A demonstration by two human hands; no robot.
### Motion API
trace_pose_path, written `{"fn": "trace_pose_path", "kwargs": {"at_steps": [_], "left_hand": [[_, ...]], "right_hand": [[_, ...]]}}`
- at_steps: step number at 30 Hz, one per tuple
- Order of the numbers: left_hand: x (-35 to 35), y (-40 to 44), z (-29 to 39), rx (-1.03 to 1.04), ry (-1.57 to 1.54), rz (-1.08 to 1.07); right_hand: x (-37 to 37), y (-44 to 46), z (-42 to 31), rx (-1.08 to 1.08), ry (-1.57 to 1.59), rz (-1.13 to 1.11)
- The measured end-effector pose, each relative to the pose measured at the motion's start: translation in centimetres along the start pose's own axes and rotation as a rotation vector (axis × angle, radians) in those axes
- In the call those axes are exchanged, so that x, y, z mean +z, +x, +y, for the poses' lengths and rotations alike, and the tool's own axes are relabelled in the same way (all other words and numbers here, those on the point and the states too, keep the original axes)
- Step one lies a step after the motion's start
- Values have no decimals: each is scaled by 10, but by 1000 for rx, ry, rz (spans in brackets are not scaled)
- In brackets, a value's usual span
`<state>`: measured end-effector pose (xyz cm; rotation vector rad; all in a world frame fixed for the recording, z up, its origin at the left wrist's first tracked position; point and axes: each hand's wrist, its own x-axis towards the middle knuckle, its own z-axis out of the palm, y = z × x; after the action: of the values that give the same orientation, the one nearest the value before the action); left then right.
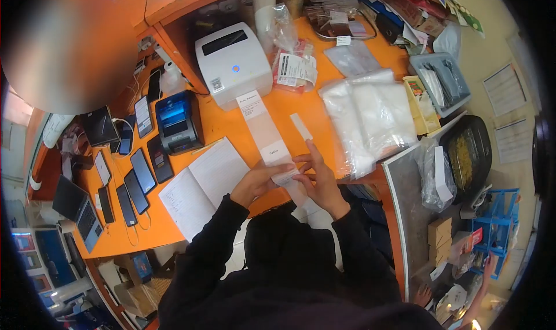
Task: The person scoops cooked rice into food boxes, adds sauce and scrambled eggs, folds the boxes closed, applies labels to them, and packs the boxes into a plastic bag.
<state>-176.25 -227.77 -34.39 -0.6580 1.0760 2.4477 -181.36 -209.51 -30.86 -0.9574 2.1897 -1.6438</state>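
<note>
A long strip of printed labels [266,134] comes out of the white label printer [231,63] and runs down toward the desk's front edge. My left hand [258,181] grips the strip's left side near its lower end, thumb on top. At the strip's right edge, my right hand [320,182] pinches it between thumb and a finger, while the index finger points up. Just above that fingertip, a small white paper strip [300,126] lies on the orange desk [289,107]. Left of my left hand is an open notebook [204,185] with handwriting.
Several phones [143,171], a laptop [81,211] and a dark small printer [178,121] stand at the left. Clear plastic bags [370,118] lie at the right, beside a yellow box [421,104] and a grey basket [441,84]. Another person's hand [424,295] shows at lower right.
</note>
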Motion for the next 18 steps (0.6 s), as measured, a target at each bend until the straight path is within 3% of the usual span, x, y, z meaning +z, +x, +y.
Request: {"fn": "trace_pose_path", "kwargs": {"at_steps": [2,5,8,14,18], "left_hand": [[-2,4,-3,-7,-6,-8],[-15,14,-7,-114,13,20],[-6,5,3,-64,65,14],[-8,13,-3,-14,78,18],[-6,14,-21,262,226,96]], "right_hand": [[-1,-2,1,5,5,12],[-3,8,10,-184,-178,-20],[-6,16,5,-195,-169,-31],[-8,9,-6,70,7,-13],[-3,-5,18,9,-65,9]]}}
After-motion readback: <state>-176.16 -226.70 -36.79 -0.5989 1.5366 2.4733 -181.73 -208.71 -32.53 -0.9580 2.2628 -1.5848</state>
